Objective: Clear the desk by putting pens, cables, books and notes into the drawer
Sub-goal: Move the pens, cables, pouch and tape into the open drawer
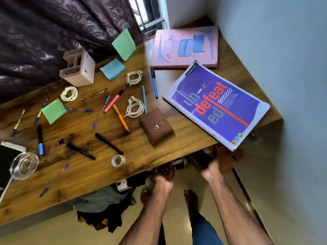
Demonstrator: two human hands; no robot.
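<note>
Both my hands reach under the front edge of the wooden desk [74,175]. My left hand [163,175] has its fingers hidden under the edge. My right hand [209,161] is palm up below the purple notebook [217,105], which overhangs the desk edge. Whether either hand grips something under the desk I cannot tell. A pink book [184,48] lies at the back. Several pens lie scattered, among them an orange pen [121,119] and a blue pen [154,84]. Three coiled white cables [134,107] and coloured sticky notes [54,111] lie among them. The drawer is hidden.
A brown wallet [156,127] lies near the front edge. A beige pen holder [78,68] stands at the back by the dark curtain. A glass dish [23,165] and a tape roll [117,160] sit at the front left. Clothes [104,207] hang under the desk. A wall is close on the right.
</note>
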